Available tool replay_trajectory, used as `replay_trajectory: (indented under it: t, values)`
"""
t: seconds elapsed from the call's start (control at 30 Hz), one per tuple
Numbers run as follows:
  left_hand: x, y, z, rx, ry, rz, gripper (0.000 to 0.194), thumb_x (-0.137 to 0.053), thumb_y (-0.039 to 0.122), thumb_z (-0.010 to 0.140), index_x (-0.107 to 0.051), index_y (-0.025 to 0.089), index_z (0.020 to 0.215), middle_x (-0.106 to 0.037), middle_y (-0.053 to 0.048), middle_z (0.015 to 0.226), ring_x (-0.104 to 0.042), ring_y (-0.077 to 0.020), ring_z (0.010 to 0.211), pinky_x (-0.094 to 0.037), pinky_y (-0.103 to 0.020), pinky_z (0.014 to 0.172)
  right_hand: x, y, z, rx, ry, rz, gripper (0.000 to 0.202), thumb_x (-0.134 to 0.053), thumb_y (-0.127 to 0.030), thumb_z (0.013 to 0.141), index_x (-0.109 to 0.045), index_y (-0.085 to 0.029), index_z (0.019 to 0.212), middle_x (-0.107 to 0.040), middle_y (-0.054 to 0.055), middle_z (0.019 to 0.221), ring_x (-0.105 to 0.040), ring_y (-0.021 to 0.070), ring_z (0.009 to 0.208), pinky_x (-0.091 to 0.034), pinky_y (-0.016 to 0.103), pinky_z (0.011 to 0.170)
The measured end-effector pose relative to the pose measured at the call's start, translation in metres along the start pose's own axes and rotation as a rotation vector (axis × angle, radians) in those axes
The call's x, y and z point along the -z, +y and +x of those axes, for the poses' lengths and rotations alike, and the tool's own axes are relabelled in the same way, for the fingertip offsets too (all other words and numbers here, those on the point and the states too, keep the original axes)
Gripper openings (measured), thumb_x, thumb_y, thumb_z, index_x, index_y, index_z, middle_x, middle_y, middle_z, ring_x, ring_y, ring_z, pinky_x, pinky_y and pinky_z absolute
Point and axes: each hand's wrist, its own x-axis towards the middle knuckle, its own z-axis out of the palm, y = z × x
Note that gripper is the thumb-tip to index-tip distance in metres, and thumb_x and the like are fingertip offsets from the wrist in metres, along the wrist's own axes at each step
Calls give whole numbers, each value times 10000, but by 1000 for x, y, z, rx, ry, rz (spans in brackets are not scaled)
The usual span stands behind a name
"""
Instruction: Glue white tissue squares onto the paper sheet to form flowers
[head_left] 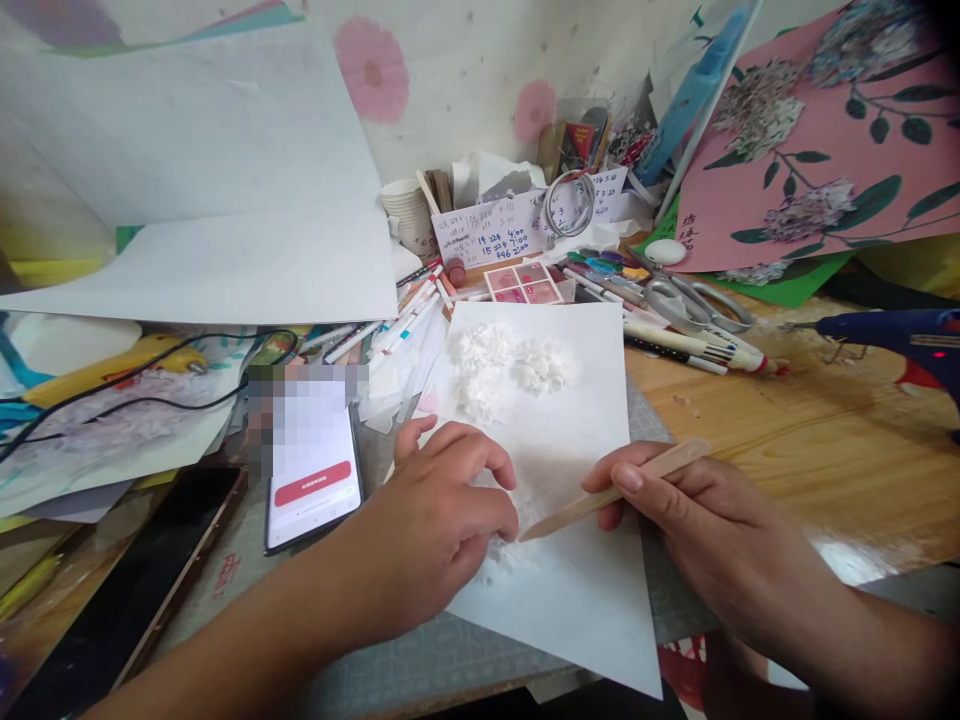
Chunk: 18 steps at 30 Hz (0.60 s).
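Observation:
A white sheet of paper [592, 600] lies on a grey mat, with fluffy white clusters [484, 370] on its upper part. More small white bits [499, 565] lie lower down, partly covered by my left hand [442, 525]. That hand rests over the sheet with its fingers curled down and fingertips at the bits; what it holds, if anything, is hidden. My right hand [697, 520] grips a flat wooden stick [577, 512] between thumb and fingers. The stick's tip points left and down, close to my left fingertips.
A lit phone [315, 465] and a dark phone [127, 590] lie at left. Pens, scissors [694, 300] and a palette [523, 284] sit behind the sheet. Glue guns, one blue [900, 335], one yellow [120, 370], flank it. A pink flower picture [825, 150] stands at right.

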Motion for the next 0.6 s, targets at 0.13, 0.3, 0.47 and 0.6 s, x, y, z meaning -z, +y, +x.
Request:
replay_trajectory:
  t: [0.13,0.3,0.47,0.6]
  values:
    - [1,-1,1,-17,-19,34,291,-493,23,745,-642,271,776,-543,23,969,-482,-174,985,-60,-543,1046,2,2,0,4,3,-21,281,-531,-420,905,-717,-261,766,-633,-14,777,-553,116,708,-421,220,645]
    - [3,2,0,-29,-26,52,197,-527,70,750,-621,243,759,-533,22,941,-482,-169,950,-48,-528,1062,7,5,-3,0,-6,1,258,-533,-409,907,-715,-263,797,-631,-17,784,-553,117,679,-418,229,614]
    - [2,4,0,-14,-7,42,151,-547,96,764,-599,237,758,-542,28,928,-489,-171,949,-64,-518,1062,7,2,-6,-16,-2,56,239,-520,-401,914,-712,-279,839,-654,-7,855,-570,144,751,-442,252,664]
    - [2,4,0,3,9,38,148,-567,89,744,-587,234,761,-543,33,908,-500,-168,939,-58,-526,1063,5,-4,-5,-15,-28,-47,278,-537,-411,899,-718,-263,748,-653,5,819,-575,153,764,-460,250,674]
